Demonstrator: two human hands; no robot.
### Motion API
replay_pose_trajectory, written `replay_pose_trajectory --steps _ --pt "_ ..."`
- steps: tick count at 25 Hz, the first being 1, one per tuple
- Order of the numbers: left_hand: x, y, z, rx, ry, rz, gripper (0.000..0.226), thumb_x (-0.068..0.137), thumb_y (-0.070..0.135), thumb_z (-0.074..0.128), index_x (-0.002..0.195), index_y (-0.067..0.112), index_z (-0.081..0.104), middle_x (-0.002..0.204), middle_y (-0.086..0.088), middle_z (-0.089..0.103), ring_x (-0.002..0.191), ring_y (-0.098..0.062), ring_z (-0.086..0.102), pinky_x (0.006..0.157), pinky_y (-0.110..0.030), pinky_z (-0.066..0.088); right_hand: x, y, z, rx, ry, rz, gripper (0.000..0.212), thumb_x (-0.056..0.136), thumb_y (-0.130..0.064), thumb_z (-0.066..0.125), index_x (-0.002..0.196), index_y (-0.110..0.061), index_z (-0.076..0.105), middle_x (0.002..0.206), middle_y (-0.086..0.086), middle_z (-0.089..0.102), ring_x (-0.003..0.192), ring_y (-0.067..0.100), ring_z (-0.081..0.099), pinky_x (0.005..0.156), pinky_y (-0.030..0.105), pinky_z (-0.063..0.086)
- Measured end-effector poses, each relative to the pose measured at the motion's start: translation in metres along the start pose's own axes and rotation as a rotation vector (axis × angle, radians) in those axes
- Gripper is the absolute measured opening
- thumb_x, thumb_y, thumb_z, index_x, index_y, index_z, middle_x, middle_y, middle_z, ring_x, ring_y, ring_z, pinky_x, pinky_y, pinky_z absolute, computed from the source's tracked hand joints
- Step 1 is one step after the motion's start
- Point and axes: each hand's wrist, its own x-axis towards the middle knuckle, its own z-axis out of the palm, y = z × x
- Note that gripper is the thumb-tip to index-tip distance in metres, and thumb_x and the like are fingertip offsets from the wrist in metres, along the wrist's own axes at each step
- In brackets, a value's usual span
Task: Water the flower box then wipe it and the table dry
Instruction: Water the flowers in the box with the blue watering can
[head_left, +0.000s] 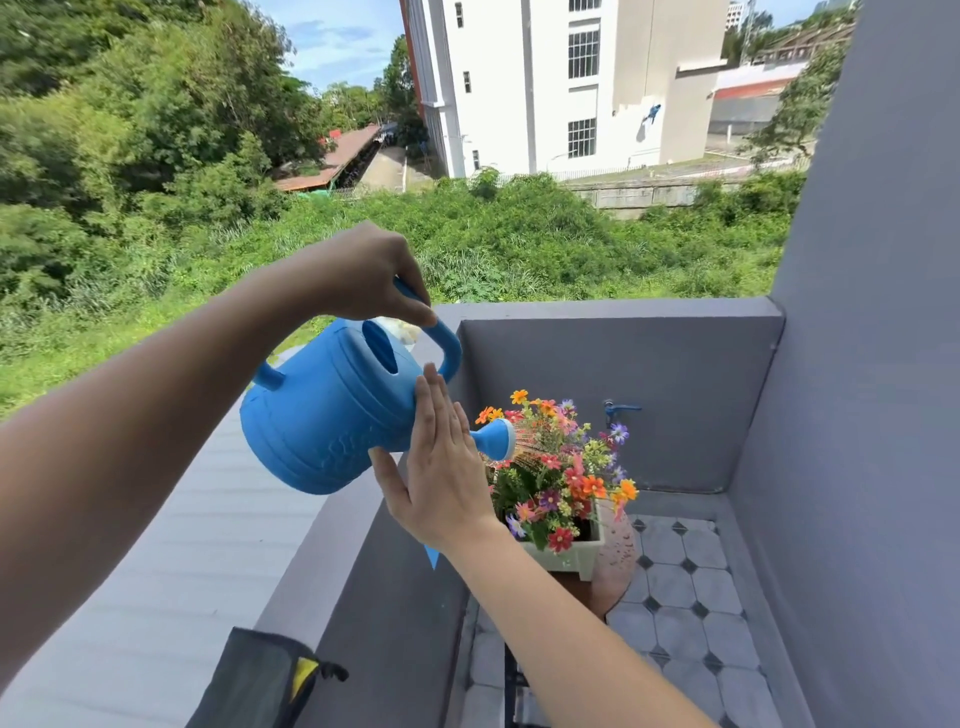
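Home balcony: grey parapet, tiled floor, wall tap.

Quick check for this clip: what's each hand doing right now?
Left hand: closed around the handle of the blue watering can, tipping it.
Right hand: open, fingers flat against the can's side, gripping nothing.

Sunlit grey balcony walls, seemingly tiled floor
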Motion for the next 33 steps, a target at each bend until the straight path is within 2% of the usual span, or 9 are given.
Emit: replay_pose_trajectory --steps 4,6,8,11,15,19,22,26,33 --pt "-0.003 0.0 0.003 -0.012 -0.017 -0.029 0.026 0.076 0.042 0.072 0.093 0.022 0.077 0.079 0.001 0.074 0.069 -0.018 0.064 0.062 -0.028 0.047 -0.004 -0.026 -0.002 0.172 0.086 0.054 0.076 0.094 -0.059 0.012 0.153 -0.011 0.009 0.162 -0.002 0.0 0.151 0.016 0.005 0.122 0.027 0.001" --pt "-0.005 0.004 0.006 -0.035 -0.037 -0.038 0.025 0.076 0.041 0.072 0.092 0.022 0.077 0.075 0.001 0.073 0.067 -0.017 0.064 0.057 -0.024 0.044 -0.01 -0.036 -0.002 0.231 0.113 0.123 0.077 0.093 -0.061 0.007 0.153 -0.013 0.011 0.16 -0.006 -0.003 0.151 0.012 0.0 0.12 0.024 -0.002" --pt "-0.005 0.009 0.008 -0.079 -0.048 -0.051 0.023 0.077 0.04 0.072 0.09 0.022 0.077 0.066 0.002 0.069 0.056 -0.012 0.056 0.047 -0.015 0.039 -0.012 -0.038 0.001 0.225 0.192 0.161 0.071 0.096 -0.058 0.008 0.151 -0.013 0.015 0.162 -0.001 0.005 0.151 0.015 0.004 0.121 0.023 -0.003" --pt "-0.004 0.013 0.007 -0.136 -0.025 -0.079 0.022 0.077 0.041 0.072 0.089 0.023 0.077 0.059 0.002 0.064 0.048 -0.011 0.045 0.038 -0.013 0.031 -0.006 -0.031 0.004 0.138 0.33 0.164 0.063 0.099 -0.05 0.016 0.146 -0.008 0.023 0.159 0.012 0.022 0.147 0.023 0.017 0.122 0.034 0.011" --pt "-0.002 0.011 0.004 -0.153 0.015 -0.123 0.025 0.077 0.04 0.072 0.091 0.019 0.077 0.074 -0.006 0.072 0.061 -0.018 0.052 0.049 -0.025 0.035 0.005 -0.028 0.001 0.165 0.277 0.19 0.063 0.097 -0.054 0.017 0.144 -0.011 0.02 0.159 0.015 0.022 0.147 0.028 0.021 0.12 0.044 0.024" --pt "-0.002 0.011 0.002 -0.1 -0.008 -0.165 0.026 0.076 0.038 0.074 0.09 0.017 0.077 0.078 -0.005 0.072 0.063 -0.017 0.056 0.051 -0.023 0.04 0.004 -0.036 0.002 0.241 0.213 0.198 0.063 0.094 -0.059 0.013 0.143 -0.02 0.014 0.16 0.013 0.019 0.148 0.027 0.018 0.121 0.041 0.019" --pt "-0.002 0.013 0.002 -0.061 -0.081 -0.186 0.027 0.075 0.041 0.073 0.089 0.018 0.077 0.074 -0.002 0.071 0.06 -0.013 0.057 0.048 -0.023 0.039 -0.003 -0.041 0.003 0.273 0.179 0.209 0.067 0.093 -0.062 0.011 0.145 -0.02 0.012 0.161 0.01 0.016 0.149 0.022 0.012 0.122 0.036 0.011" --pt "-0.002 0.019 -0.002 -0.082 -0.14 -0.199 0.029 0.073 0.045 0.074 0.089 0.022 0.077 0.075 -0.004 0.071 0.06 -0.013 0.057 0.049 -0.023 0.038 -0.008 -0.047 -0.003 0.295 0.231 0.219 0.067 0.094 -0.06 0.014 0.146 -0.017 0.015 0.16 0.01 0.018 0.149 0.022 0.012 0.123 0.041 0.015" --pt "-0.002 0.021 -0.017 -0.068 -0.057 -0.215 0.031 0.073 0.047 0.072 0.091 0.023 0.077 0.062 0.0 0.063 0.058 -0.014 0.052 0.05 -0.023 0.035 0.008 -0.045 -0.008 0.314 0.306 0.176 0.07 0.096 -0.055 0.019 0.144 -0.004 0.023 0.154 0.018 0.028 0.146 0.028 0.02 0.119 0.049 0.023"
